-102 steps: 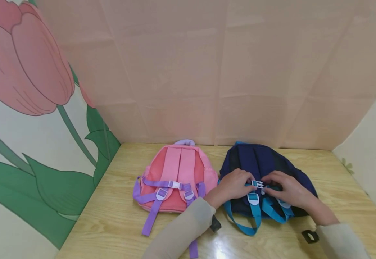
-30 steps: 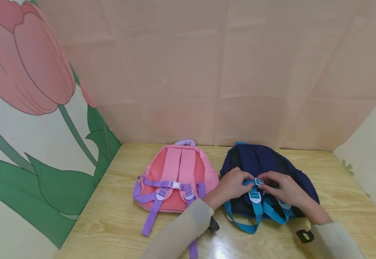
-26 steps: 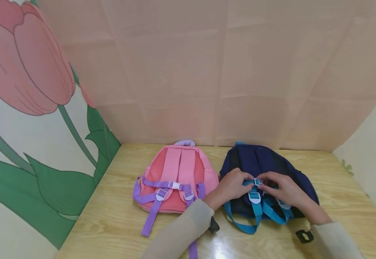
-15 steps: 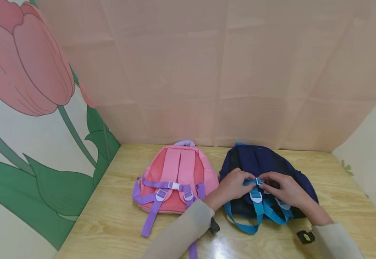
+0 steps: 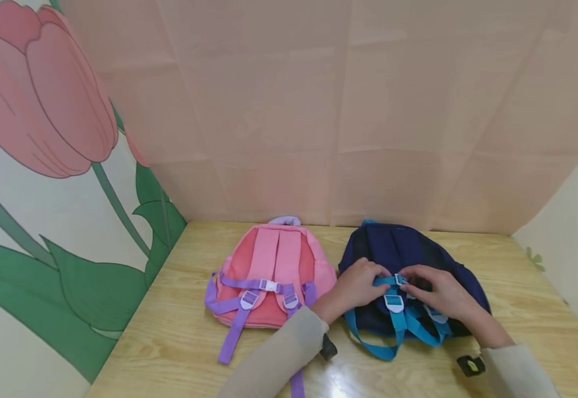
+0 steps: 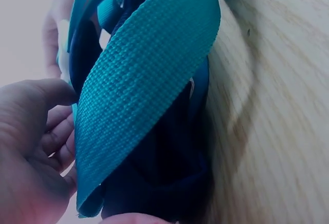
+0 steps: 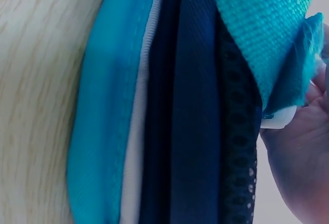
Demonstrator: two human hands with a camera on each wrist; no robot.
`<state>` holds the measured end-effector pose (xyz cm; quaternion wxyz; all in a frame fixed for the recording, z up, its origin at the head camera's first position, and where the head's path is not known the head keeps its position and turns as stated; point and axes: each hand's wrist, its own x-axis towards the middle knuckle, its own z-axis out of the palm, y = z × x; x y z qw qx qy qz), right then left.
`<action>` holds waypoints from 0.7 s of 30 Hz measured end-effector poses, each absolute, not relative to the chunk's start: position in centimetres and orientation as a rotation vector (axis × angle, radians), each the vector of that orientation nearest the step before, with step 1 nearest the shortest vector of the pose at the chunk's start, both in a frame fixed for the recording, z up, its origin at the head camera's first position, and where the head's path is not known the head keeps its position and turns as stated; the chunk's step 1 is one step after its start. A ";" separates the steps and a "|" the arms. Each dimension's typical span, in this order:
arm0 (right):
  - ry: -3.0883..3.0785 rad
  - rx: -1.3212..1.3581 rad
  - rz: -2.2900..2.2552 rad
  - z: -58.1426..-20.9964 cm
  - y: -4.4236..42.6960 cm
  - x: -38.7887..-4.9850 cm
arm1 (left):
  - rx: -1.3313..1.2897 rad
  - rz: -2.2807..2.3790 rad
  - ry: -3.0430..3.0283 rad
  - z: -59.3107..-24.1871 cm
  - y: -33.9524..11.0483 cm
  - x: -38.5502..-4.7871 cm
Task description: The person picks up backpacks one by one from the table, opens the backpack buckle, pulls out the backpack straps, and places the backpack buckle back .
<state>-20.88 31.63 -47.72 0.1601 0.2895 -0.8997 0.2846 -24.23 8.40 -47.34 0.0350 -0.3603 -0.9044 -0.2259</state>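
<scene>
A navy backpack lies back panel up on the right half of the table, its teal straps loose at the front. Between finger and thumb, my left hand pinches the teal chest strap just left of a white side-release buckle. From the other side my right hand pinches the buckle's right part, and its fingers hide most of that half. Whether the two halves are fully clicked together cannot be seen. In the left wrist view a wide teal strap covers much of the work.
Left of the navy one lies a pink backpack with purple straps and its white chest buckle joined. Both rest on a wooden table. A pink-beige covering rises behind, and a tulip mural stands at the left.
Earlier, the white buckle's prongs showed between my hands. Now they are out of sight, and my right fingers sit closer to my left ones. In the last second the buckle has barely shifted.
</scene>
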 end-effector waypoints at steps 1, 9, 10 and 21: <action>-2.568 0.832 0.815 -47.7 31.7 -20.9 | -1.103 -0.697 -2.779 -47.4 8.5 -24.2; -2.561 0.859 0.810 -47.5 31.5 -20.9 | -1.088 -0.675 -2.774 -47.5 8.9 -24.1; -2.562 0.858 0.807 -47.5 31.5 -20.9 | -1.090 -0.666 -2.768 -47.5 9.0 -24.1; -2.589 0.809 0.782 -48.0 32.0 -20.9 | -1.060 -0.671 -2.797 -47.1 8.1 -24.2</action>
